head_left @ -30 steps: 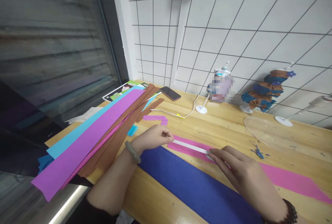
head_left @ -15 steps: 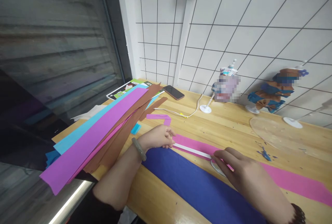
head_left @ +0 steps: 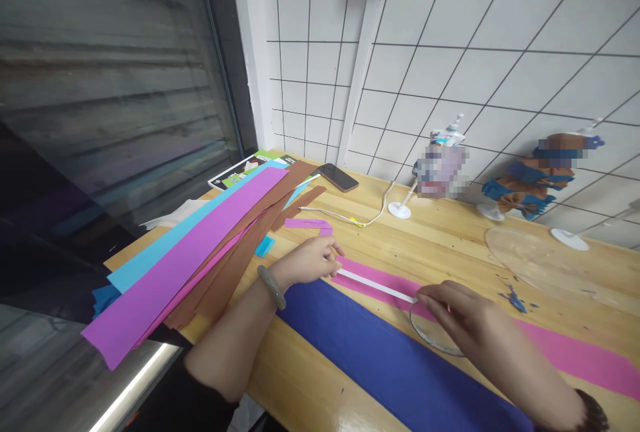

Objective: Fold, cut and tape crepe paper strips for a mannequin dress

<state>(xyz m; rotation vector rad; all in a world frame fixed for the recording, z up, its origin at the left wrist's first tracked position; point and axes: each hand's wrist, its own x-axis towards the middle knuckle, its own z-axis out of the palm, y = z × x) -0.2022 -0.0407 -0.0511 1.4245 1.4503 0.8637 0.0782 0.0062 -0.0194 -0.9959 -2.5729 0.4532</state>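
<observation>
A narrow white strip of tape (head_left: 377, 285) is stretched along a long pink paper strip (head_left: 583, 355). My left hand (head_left: 316, 260) is at the tape's left end, fingertips pinched on it by the end of the pink paper. Thumb and fingers of my right hand (head_left: 460, 315) are closed on the tape's right end. A round tape roll (head_left: 423, 335) shows partly beneath the right hand, its rest hidden. Nearer to me, a wide dark blue paper strip (head_left: 390, 365) lies alongside the pink one.
Long purple (head_left: 200, 252), light blue and brown paper strips (head_left: 230, 275) are piled at left, overhanging the edge. Behind are a phone (head_left: 339, 177) and a white cable (head_left: 340, 217). Small dress stands (head_left: 400, 210) and a clear round sheet (head_left: 530, 262) are at back right.
The view has shifted slightly. My right hand has moved a little to the right along the pink paper, and more of the tape roll's rim shows. Both hands stay on the tape.
</observation>
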